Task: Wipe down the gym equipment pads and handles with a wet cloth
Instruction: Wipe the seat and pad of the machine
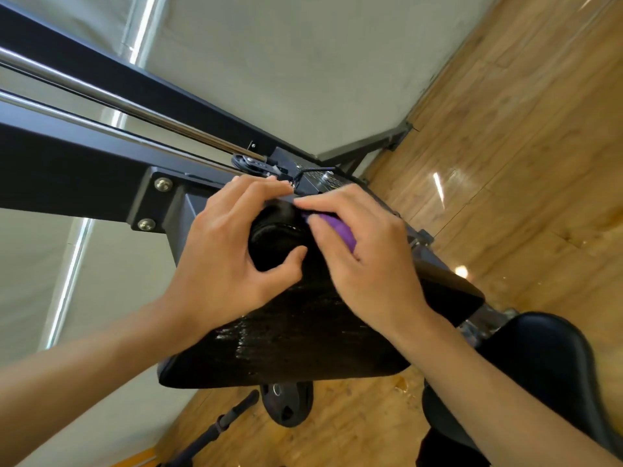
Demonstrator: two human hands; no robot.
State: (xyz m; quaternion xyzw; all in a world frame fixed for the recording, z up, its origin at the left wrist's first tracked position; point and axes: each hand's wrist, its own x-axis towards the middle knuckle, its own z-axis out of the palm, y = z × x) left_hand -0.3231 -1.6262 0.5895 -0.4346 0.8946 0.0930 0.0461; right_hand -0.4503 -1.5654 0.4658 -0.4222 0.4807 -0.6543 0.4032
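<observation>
So, black machine frame (84,156) runs across the wood floor (505,163), with the big flat back pad (303,338) below it, shiny with wet streaks. Left hand (222,251) is curled round the end of the black roller pad (273,244). Right hand (367,257) grips a purple cloth (337,227), bunched under its fingers and pressed against that roller. A small weight plate (288,406) lies on the floor.

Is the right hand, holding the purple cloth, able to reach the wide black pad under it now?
Probably yes: the wide black pad lies just below the right hand, and nothing visible stands between them.
</observation>
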